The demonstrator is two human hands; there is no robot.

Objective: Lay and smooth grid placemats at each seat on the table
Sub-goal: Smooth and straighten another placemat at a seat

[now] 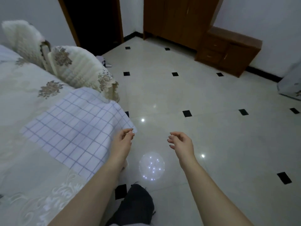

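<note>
So the grid placemat (73, 121) is down on the table (53, 190), on top of the floral tablecloth (21, 88). It sits skewed, though, and its near corner hangs off the edge above the tiled floor (195, 95). The left hand (124, 139) is right at that overhanging corner with its fingers curled in. Honestly I can't tell if it's pinching the fabric or just beside it. The right hand (180, 142) hangs out over the floor, fingers loosely curled, nothing in it.

My take: this mat wants sliding back fully onto the tabletop and squaring to the edge by the nearest fluffy-covered chair (78, 67). After that, sweep flat palms from the middle outward, since there looks to be a soft ripple across it. No brands, labels or readable writing anywhere.
</note>
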